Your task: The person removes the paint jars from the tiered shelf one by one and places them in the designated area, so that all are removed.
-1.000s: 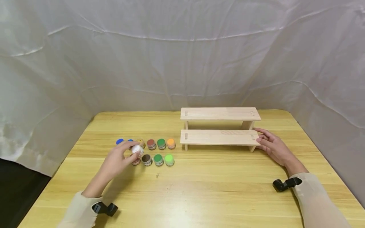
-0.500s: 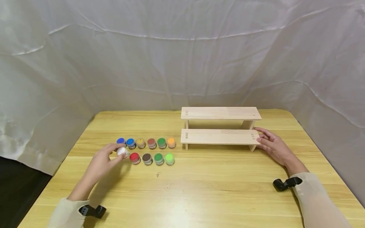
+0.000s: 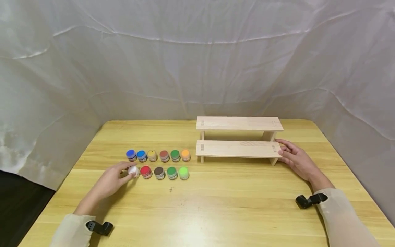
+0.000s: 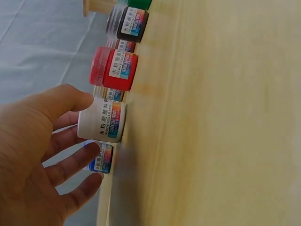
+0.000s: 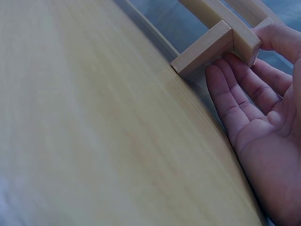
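At the left end of the front row, my left hand (image 3: 112, 178) pinches a white paint jar (image 4: 101, 120) between thumb and fingers; the jar stands upright on the table. Right beside it is a red paint jar (image 3: 146, 172), followed by brown, green and light green ones. A two-tier wooden display stand (image 3: 239, 149) stands to the right of the jars. My right hand (image 3: 299, 161) grips the right end of its lower board, the thumb on the board and the fingers (image 5: 225, 94) under and beside the end support.
Behind the front row runs a second row of paint jars, from a dark blue jar (image 3: 131, 155) to an orange jar (image 3: 185, 155). A pale cloth (image 3: 197, 68) hangs behind the wooden table (image 3: 222, 209).
My left hand has carried the white jar leftward from above the red jar and lowered it onto the table beside it. My right hand has stayed at the stand.
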The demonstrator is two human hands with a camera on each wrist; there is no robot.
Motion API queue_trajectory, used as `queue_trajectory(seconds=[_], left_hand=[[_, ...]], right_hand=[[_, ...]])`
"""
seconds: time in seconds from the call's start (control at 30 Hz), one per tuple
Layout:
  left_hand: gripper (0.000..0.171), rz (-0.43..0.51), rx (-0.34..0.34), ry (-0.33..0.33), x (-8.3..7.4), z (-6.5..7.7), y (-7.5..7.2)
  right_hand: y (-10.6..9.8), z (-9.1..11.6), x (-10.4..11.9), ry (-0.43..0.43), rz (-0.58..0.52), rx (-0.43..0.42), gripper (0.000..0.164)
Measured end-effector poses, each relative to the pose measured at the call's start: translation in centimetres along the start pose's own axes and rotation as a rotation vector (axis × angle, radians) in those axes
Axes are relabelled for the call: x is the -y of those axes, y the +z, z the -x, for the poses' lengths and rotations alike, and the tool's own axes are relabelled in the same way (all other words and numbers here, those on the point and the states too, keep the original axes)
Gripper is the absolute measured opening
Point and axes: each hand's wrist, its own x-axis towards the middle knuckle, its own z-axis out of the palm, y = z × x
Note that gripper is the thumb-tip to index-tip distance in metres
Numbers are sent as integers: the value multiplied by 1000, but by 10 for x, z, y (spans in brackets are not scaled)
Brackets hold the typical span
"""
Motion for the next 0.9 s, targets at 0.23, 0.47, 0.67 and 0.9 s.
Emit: queue_trajectory(seconds=[0.23, 0.47, 0.67, 0.9], left_hand=[[42, -11, 7, -14, 1, -2, 3], [47, -18, -22, 22, 0, 4, 5], [47, -53, -48, 0, -10, 6, 2], [51, -73, -60, 12, -16, 3, 2]], right_hand=[[1, 4, 0, 0, -4, -13, 55], [3, 5, -4, 12, 18, -26, 52], [5, 7, -6, 43, 50, -58, 54], [6, 12, 6, 92, 337, -186, 60]])
